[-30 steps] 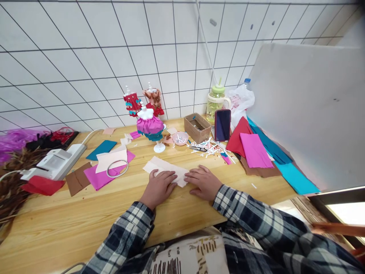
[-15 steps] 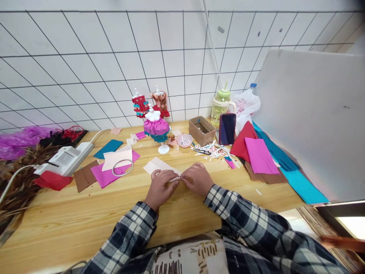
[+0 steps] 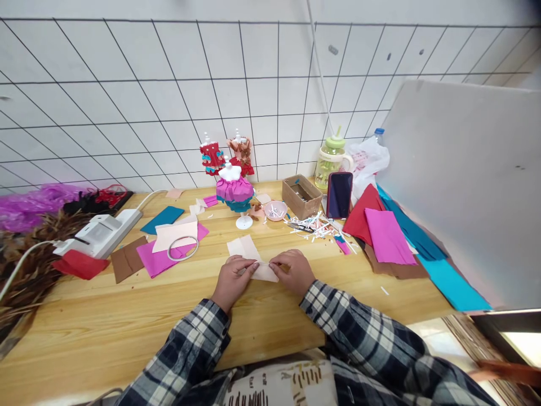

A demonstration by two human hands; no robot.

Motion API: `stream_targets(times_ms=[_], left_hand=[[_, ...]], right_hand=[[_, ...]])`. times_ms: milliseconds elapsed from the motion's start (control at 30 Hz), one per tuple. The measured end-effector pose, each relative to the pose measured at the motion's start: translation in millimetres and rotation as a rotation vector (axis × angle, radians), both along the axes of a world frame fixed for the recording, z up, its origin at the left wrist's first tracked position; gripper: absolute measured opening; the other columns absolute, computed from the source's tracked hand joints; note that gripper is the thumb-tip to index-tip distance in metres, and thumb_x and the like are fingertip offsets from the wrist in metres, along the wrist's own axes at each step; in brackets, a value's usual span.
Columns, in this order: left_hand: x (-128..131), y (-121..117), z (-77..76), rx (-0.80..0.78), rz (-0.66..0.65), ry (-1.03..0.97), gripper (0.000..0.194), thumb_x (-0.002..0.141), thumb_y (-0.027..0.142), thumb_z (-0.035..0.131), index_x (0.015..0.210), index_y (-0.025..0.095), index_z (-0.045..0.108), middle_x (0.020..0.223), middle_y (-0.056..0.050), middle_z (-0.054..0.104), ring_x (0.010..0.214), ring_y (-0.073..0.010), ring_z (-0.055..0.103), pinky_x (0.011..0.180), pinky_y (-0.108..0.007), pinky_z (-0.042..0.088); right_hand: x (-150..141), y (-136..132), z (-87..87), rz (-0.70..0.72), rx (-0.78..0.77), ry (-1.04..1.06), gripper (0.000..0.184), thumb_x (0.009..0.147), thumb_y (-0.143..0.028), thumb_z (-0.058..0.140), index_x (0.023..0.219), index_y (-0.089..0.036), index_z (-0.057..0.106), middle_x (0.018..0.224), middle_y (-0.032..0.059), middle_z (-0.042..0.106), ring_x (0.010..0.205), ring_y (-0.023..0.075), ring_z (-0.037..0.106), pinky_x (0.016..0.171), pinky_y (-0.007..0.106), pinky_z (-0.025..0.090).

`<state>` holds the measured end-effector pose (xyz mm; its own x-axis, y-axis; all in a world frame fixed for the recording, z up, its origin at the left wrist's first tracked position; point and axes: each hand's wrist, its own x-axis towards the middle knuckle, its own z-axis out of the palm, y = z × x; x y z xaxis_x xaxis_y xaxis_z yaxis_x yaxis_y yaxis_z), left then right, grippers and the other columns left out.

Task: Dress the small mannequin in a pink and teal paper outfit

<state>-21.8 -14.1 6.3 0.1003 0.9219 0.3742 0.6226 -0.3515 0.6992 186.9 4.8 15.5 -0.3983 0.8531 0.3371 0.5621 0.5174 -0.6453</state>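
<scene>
Pale pink paper (image 3: 267, 273) lies on the counter (image 3: 139, 332) between our hands, and we pinch it from both sides: the grip of our left hand (image 3: 234, 279) presses thumb to finger on it, and our right hand (image 3: 295, 272) does the same just beside, probably to keep a narrow fold straight and taut. Both wrists stay low, which likely steadies the thin sheet. On our left, a ring (image 3: 182, 260) rests across loose paper, perhaps as a weight; the phone (image 3: 340, 195) stands upright, its screen turned our way, maybe for easy viewing. Beyond our hands, the open box (image 3: 310, 208) holds small bits we cannot make out, the pink bowl (image 3: 275, 218) holds little white pieces, and the lidded jug (image 3: 329, 166) holds something yellowish green.
</scene>
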Motion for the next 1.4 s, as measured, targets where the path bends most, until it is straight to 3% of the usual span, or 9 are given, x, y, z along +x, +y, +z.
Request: stream_targets(times_ms=[200, 333, 433, 567, 767, 867, 1033, 1233, 1400], left_hand=[[2, -2, 5.6, -0.021, -0.019, -0.049, 0.021, 0.082, 0.039, 0.066, 0.094, 0.025, 0.075, 0.096, -0.005, 0.076, 0.095, -0.0216, 0.067, 0.092, -0.04, 0.049], [4, -5, 5.3, -0.06, 0.016, -0.11, 0.021, 0.083, 0.04, 0.063, 0.077, 0.023, 0.074, 0.086, -0.006, 0.075, 0.09, -0.0216, 0.067, 0.087, -0.038, 0.052], [3, -5, 4.7, -0.1, 0.029, -0.126, 0.024, 0.084, 0.041, 0.061, 0.079, 0.021, 0.073, 0.086, -0.006, 0.074, 0.084, -0.0204, 0.068, 0.08, -0.035, 0.054], [4, -6, 7.4, -0.182, -0.03, -0.134, 0.026, 0.089, 0.04, 0.054, 0.086, 0.02, 0.07, 0.083, -0.004, 0.075, 0.075, -0.0181, 0.069, 0.069, -0.029, 0.055], [6, -6, 7.8, -0.267, -0.165, -0.02, 0.029, 0.078, 0.028, 0.065, 0.105, 0.021, 0.065, 0.099, -0.006, 0.073, 0.094, -0.0221, 0.067, 0.087, -0.036, 0.051], [4, -5, 10.5, -0.261, -0.201, 0.056, 0.018, 0.081, 0.032, 0.062, 0.094, 0.021, 0.068, 0.098, -0.007, 0.071, 0.094, -0.0229, 0.065, 0.088, -0.038, 0.048], [2, -8, 19.2, -0.161, -0.374, 0.205, 0.033, 0.072, 0.031, 0.071, 0.104, 0.025, 0.065, 0.112, -0.006, 0.067, 0.113, -0.0268, 0.055, 0.102, -0.045, 0.035], [0, -4, 9.9, -0.129, -0.231, 0.231, 0.012, 0.085, 0.03, 0.059, 0.092, 0.023, 0.064, 0.1, -0.007, 0.067, 0.1, -0.0234, 0.058, 0.093, -0.043, 0.04], [2, -2, 7.5, -0.141, -0.167, 0.155, 0.02, 0.088, 0.038, 0.055, 0.086, 0.022, 0.067, 0.09, -0.007, 0.07, 0.09, -0.0227, 0.062, 0.088, -0.04, 0.043]], right_hand=[[-1, 0, -3.2, 0.009, 0.011, -0.004, 0.013, 0.089, -0.028, 0.061, 0.084, -0.023, 0.072, 0.084, 0.001, 0.075, 0.082, 0.0164, 0.064, 0.08, 0.03, 0.037], [-1, -4, -2.3, 0.057, 0.011, -0.054, 0.017, 0.091, -0.031, 0.058, 0.086, -0.023, 0.072, 0.085, 0.0008, 0.075, 0.083, 0.0158, 0.064, 0.082, 0.032, 0.036], [3, -1, 5.0, 0.071, 0.027, -0.102, 0.019, 0.092, -0.037, 0.058, 0.096, -0.023, 0.071, 0.093, 0.0023, 0.074, 0.09, 0.0175, 0.063, 0.086, 0.033, 0.037], [20, 28, 20.7, -0.119, 0.088, -0.343, 0.026, 0.096, -0.038, 0.049, 0.107, -0.023, 0.068, 0.106, 0.0057, 0.07, 0.101, 0.0205, 0.058, 0.089, 0.033, 0.037], [42, 78, 15.5, -0.316, 0.101, -0.566, 0.023, 0.093, -0.019, 0.049, 0.104, -0.019, 0.069, 0.101, 0.0122, 0.069, 0.099, 0.0259, 0.056, 0.083, 0.037, 0.035], [44, 82, 2.9, -0.341, 0.114, -0.599, 0.022, 0.093, -0.018, 0.049, 0.099, -0.018, 0.07, 0.096, 0.0123, 0.069, 0.098, 0.0259, 0.055, 0.086, 0.039, 0.033], [47, 77, -1.7, -0.338, 0.153, -0.594, 0.023, 0.093, -0.018, 0.048, 0.102, -0.021, 0.069, 0.093, 0.0092, 0.07, 0.097, 0.0247, 0.055, 0.09, 0.04, 0.031], [54, 75, 6.6, -0.398, 0.19, -0.525, 0.033, 0.093, -0.019, 0.046, 0.122, -0.022, 0.061, 0.105, 0.0101, 0.067, 0.101, 0.0244, 0.054, 0.089, 0.038, 0.031], [58, 75, 8.3, -0.352, 0.18, -0.51, 0.023, 0.092, -0.024, 0.051, 0.106, -0.023, 0.069, 0.097, 0.0073, 0.066, 0.098, 0.0239, 0.054, 0.088, 0.036, 0.033]])
